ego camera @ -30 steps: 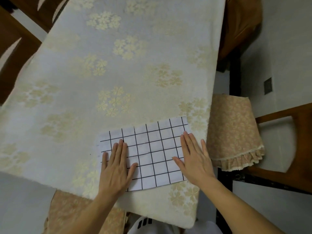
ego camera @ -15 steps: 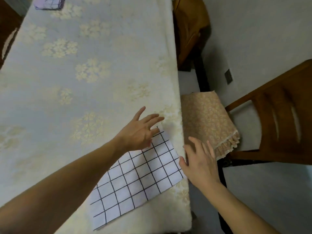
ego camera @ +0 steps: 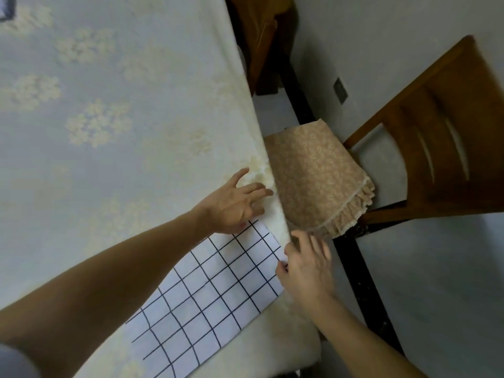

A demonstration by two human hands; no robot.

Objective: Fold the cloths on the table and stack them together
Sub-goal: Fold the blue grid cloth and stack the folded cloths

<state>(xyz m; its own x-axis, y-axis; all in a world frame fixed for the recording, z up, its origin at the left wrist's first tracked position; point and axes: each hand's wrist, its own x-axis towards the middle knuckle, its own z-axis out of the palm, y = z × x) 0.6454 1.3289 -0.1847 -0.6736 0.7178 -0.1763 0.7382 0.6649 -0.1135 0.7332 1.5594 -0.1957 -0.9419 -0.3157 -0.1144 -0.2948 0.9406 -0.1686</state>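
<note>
A folded white cloth with a black grid (ego camera: 212, 298) lies flat at the near right corner of the table (ego camera: 122, 105). My left hand (ego camera: 237, 203) hovers over the cloth's far end, fingers spread and straight, pointing at the table's right edge and holding nothing. At the cloth's right corner by the table edge is my right hand (ego camera: 305, 266). Its thumb touches the cloth's edge and its blurred fingers are loosely extended. A sliver of another folded cloth (ego camera: 5, 12) shows at the far left top corner.
A cream floral tablecloth covers the table. Right beside the table edge stands a wooden chair (ego camera: 450, 132) with a beige frilled seat cover (ego camera: 313, 181). Another wooden chair (ego camera: 261, 36) stands farther along the same side. Grey floor lies to the right.
Both hands have lifted off the top of the grid cloth. My left hand has reached past its far end toward the table edge, and my right hand has shifted to its right corner.
</note>
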